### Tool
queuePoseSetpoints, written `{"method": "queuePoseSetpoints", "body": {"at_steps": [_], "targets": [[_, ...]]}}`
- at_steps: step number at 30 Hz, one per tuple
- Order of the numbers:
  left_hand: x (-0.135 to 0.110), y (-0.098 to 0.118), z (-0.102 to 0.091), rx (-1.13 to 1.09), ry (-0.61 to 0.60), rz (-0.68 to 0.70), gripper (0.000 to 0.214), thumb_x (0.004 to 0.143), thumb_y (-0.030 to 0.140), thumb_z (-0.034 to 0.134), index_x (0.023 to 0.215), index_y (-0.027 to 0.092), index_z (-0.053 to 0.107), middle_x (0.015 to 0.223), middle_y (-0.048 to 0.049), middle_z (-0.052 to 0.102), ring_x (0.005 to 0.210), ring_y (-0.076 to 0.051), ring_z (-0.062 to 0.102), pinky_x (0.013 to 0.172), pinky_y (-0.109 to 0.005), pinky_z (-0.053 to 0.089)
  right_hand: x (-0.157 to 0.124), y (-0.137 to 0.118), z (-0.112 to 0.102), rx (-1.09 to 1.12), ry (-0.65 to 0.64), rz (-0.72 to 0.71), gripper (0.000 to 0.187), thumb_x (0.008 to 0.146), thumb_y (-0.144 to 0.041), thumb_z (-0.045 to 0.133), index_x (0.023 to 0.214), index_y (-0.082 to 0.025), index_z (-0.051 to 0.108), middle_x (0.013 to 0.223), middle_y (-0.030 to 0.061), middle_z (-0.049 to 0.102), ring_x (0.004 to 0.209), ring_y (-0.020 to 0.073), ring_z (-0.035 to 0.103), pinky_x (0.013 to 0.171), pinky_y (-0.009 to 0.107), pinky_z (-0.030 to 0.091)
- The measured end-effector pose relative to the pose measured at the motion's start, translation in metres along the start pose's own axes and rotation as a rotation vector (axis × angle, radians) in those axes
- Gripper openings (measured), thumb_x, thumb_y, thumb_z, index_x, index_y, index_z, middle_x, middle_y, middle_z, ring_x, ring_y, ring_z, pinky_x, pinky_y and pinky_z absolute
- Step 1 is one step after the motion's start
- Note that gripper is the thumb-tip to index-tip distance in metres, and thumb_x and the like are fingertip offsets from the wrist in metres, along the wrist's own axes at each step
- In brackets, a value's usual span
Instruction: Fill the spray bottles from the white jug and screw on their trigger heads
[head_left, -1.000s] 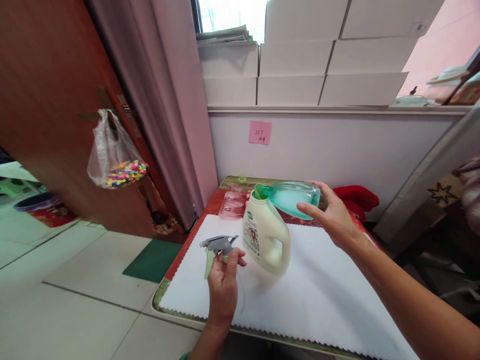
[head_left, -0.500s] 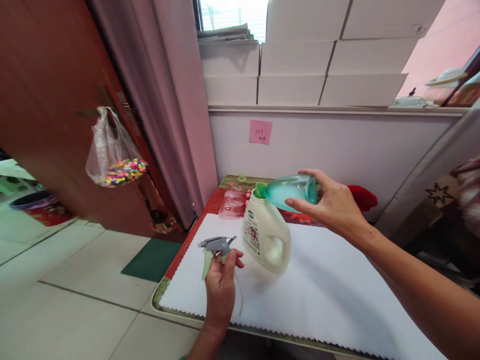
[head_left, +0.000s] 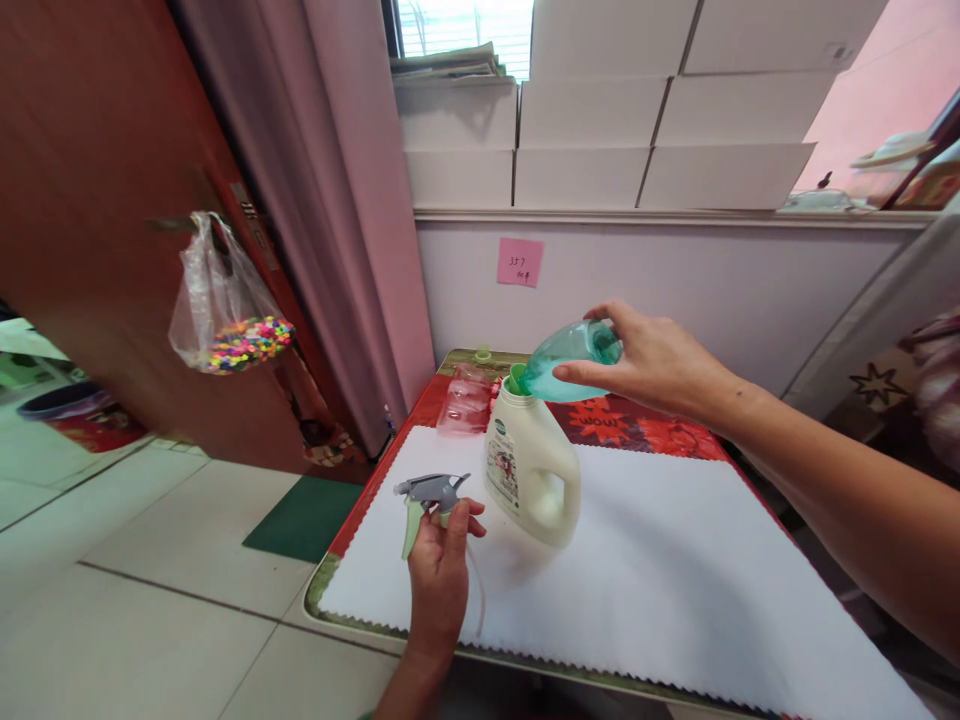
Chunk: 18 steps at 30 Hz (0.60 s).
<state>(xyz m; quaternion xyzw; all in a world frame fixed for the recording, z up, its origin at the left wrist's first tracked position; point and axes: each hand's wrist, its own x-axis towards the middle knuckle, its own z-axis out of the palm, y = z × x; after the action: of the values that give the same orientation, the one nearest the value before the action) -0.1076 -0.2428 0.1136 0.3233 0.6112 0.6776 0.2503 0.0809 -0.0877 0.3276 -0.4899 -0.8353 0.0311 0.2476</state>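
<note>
My right hand (head_left: 637,360) grips a translucent green bottle (head_left: 559,362) by its base end. The bottle is tilted, its neck down at the green spout (head_left: 517,378) of a cream-coloured detergent jug (head_left: 529,465). Pale liquid shows inside the bottle. The jug stands upright on the white cloth, its handle facing right and a printed label on its left side. My left hand (head_left: 442,565) is closed round a grey and pale green spray trigger head (head_left: 433,492), whose thin clear dip tube hangs below it. Whether liquid is flowing at the spout cannot be seen.
The white cloth (head_left: 645,560) lies over a red-patterned table top. A clear pink plastic container (head_left: 465,402) and a small green cap (head_left: 482,354) are behind the jug. A bag of colourful beads (head_left: 244,343) hangs on the door at left; white boxes (head_left: 585,110) are stacked above.
My right hand has raised the bottle's base, so the bottle slants more steeply into the jug's spout. My left hand with the spray head has hardly moved.
</note>
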Motion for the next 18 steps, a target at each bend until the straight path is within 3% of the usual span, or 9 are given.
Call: {"method": "queuePoseSetpoints", "body": {"at_steps": [8,18], "targets": [[0.001,0.001,-0.001,0.003,0.003,0.002,0.044,0.088,0.060,0.060,0.091,0.017,0.069,0.074,-0.0051,0.068,0.079,-0.020,0.063,0.088,-0.038,0.047,0.018,-0.004,-0.009,-0.063,-0.064,-0.058,0.082,0.069,-0.079,0.065,0.128,-0.022,0.063,0.095,0.0116,0.074,0.086,0.0333,0.068,0.071,0.038,0.049],[0.001,0.003,0.005,-0.076,0.025,-0.018,0.039,0.085,0.055,0.066,0.094,0.017,0.066,0.090,-0.0070,0.072,0.072,-0.017,0.063,0.079,-0.035,0.052,0.048,-0.033,-0.026,-0.212,-0.135,-0.142,0.075,0.070,-0.083,0.061,0.114,-0.023,0.071,0.091,0.0110,0.074,0.089,0.0323,0.069,0.069,0.036,0.048]]}}
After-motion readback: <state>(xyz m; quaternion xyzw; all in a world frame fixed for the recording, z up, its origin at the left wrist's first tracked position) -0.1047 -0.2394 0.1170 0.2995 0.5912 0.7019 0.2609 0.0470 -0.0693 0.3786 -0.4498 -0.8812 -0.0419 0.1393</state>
